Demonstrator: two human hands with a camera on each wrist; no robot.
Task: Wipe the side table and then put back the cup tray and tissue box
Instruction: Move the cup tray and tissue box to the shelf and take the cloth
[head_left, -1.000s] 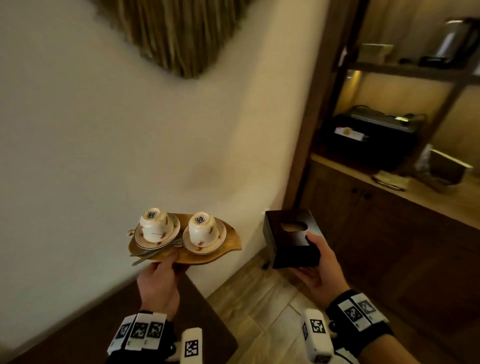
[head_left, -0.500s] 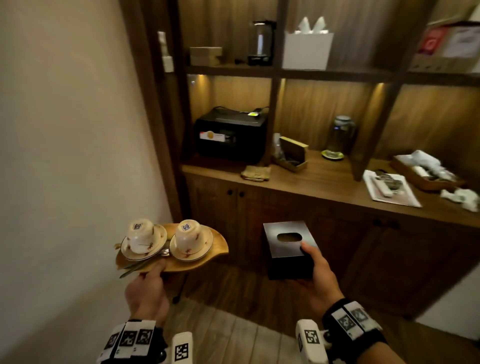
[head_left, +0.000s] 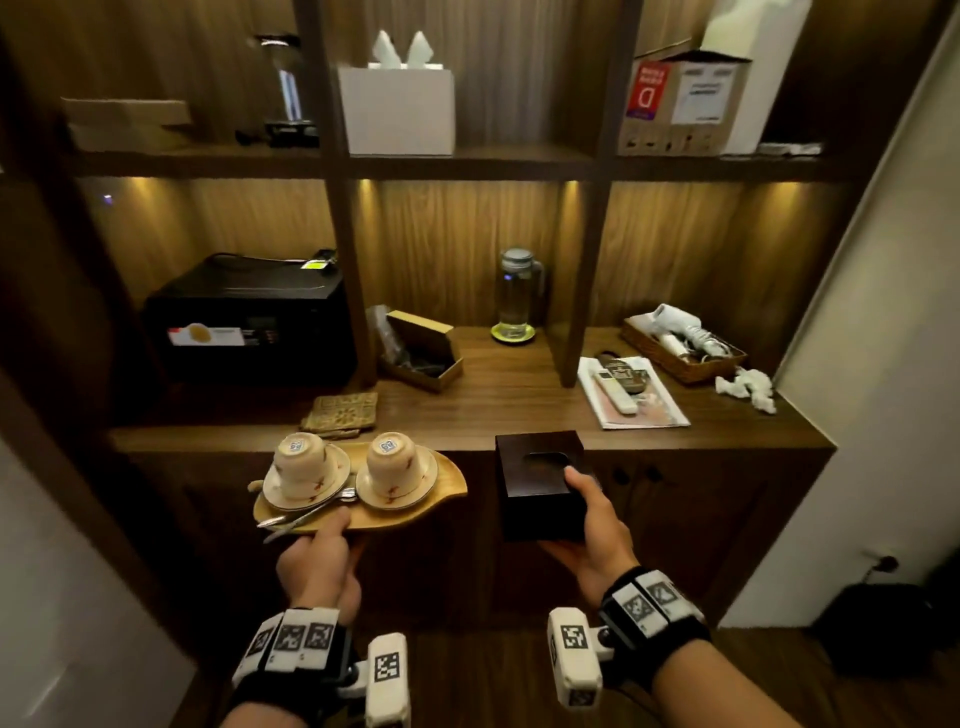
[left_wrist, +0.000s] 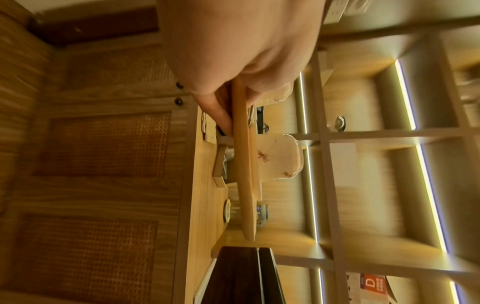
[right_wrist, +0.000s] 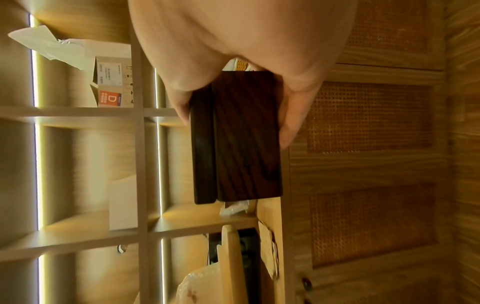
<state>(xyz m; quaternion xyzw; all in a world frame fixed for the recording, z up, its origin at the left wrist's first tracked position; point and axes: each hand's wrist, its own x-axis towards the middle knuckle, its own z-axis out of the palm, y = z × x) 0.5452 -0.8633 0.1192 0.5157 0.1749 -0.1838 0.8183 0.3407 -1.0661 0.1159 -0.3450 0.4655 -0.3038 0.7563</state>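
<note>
1. The left hand (head_left: 318, 564) grips the near edge of the cup tray (head_left: 415, 512), thumb on top and fingers (left_wrist: 221, 115) underneath, holding it level in the air just beyond the knuckles.
2. Two upturned cups (head_left: 298, 457) on saucers and a spoon (head_left: 306, 517) sit on the tray, just past the thumb.
3. The right hand (head_left: 592, 540) grips the dark tissue box (head_left: 540, 486), thumb on its lid and fingers under its base.
4. Tray and box are side by side, apart, with the wooden counter (head_left: 498, 410) just beyond both hands.
</note>
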